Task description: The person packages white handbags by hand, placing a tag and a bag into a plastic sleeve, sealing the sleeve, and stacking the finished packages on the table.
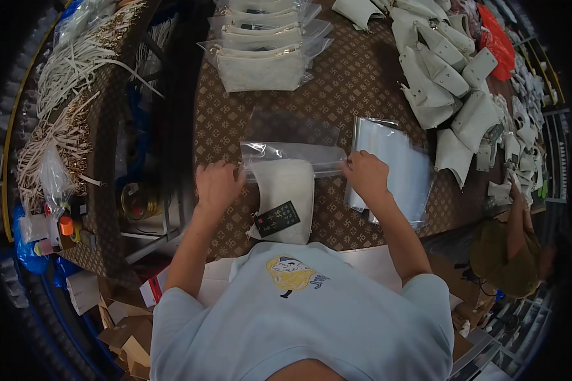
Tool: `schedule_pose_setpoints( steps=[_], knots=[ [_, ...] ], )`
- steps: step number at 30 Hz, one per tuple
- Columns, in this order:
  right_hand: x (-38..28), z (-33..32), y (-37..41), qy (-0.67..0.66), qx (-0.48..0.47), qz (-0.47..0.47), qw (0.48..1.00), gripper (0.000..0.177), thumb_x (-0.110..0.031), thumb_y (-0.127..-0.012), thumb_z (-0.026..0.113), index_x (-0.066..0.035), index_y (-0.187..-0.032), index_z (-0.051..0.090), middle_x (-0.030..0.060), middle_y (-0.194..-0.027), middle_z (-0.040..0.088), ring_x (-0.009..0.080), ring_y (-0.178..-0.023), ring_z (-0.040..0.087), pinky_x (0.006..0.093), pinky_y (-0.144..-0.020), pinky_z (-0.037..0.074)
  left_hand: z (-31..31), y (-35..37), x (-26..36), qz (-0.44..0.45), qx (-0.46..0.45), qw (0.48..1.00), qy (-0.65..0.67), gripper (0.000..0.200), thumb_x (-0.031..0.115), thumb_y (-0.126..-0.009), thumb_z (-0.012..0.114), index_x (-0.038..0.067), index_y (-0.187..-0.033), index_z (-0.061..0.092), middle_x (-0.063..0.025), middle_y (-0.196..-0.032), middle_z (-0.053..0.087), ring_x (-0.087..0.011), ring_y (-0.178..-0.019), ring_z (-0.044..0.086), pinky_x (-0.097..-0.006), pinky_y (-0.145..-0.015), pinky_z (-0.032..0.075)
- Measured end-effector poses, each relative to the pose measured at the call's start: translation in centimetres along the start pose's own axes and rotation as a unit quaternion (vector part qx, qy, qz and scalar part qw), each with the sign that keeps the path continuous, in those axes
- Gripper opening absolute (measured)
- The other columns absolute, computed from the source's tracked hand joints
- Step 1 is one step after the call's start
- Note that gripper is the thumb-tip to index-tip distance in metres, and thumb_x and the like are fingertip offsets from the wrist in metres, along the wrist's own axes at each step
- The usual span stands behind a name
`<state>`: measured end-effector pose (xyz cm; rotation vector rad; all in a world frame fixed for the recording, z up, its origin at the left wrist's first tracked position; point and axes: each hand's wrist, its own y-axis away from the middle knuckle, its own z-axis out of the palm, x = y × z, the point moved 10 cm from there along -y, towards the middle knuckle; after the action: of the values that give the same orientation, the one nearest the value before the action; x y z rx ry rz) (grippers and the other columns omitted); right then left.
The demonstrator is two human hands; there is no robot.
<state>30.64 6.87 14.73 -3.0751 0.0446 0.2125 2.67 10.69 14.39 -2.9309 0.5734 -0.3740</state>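
A clear plastic bag [292, 151] lies across the patterned table in front of me, its mouth edge towards me. My left hand [220, 183] pinches it at the left corner, and my right hand [367, 173] has its fingers closed on the right corner. Between my hands, the upper end of a cream-white handbag [286, 184] meets the plastic bag's edge and overlaps it. The handbag lies flat, reaching down to my shirt. A black tag [277, 220] with light lettering rests on its lower part.
Right of my right hand is a stack of clear plastic bags [391, 162]. Bagged white handbags [260, 66] stand in a row at the back. Loose white handbags [429, 82] are heaped at right, near another person's arm [518, 219]. Straps [67, 95] hang on the left rack.
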Motion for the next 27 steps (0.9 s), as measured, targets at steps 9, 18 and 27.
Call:
schedule_pose_setpoints(
  steps=[9,18,27],
  knots=[
    [1.3,2.8,-1.6,-0.565,0.120,0.123,0.807,0.019,-0.015,-0.094,0.049,-0.005,-0.105,0.061,0.0026,-0.068,0.059,0.0096,-0.054,0.057,0.0236,-0.047,0.044,-1.9,-2.6,-2.1,-0.099,0.245,0.838,0.478,0.015,0.015,-0.090,0.056,0.001,-0.096,0.060,-0.0121,-0.075,0.058,-0.0220,-0.061,0.057,-0.0290,-0.059,0.047],
    [1.9,17.6,1.5,-0.608,0.008,0.299,0.735,0.020,-0.015,-0.095,0.049,-0.004,-0.110,0.057,0.0030,-0.083,0.060,0.0113,-0.066,0.062,0.0226,-0.053,0.050,14.3,-1.4,-6.5,-0.234,-0.040,0.937,0.258,0.017,0.004,-0.078,0.063,0.000,-0.094,0.061,-0.0149,-0.084,0.063,-0.0251,-0.076,0.062,-0.0341,-0.068,0.048],
    [1.9,18.0,2.8,-0.425,-0.052,0.222,0.876,0.016,-0.014,-0.090,0.055,0.002,-0.093,0.059,0.0056,-0.074,0.062,0.0136,-0.066,0.060,0.0300,-0.060,0.048,18.2,2.3,-8.3,-0.300,-0.191,0.804,0.475,0.020,0.002,-0.078,0.061,-0.002,-0.097,0.059,-0.0125,-0.084,0.063,-0.0214,-0.076,0.059,-0.0319,-0.070,0.047]
  ],
)
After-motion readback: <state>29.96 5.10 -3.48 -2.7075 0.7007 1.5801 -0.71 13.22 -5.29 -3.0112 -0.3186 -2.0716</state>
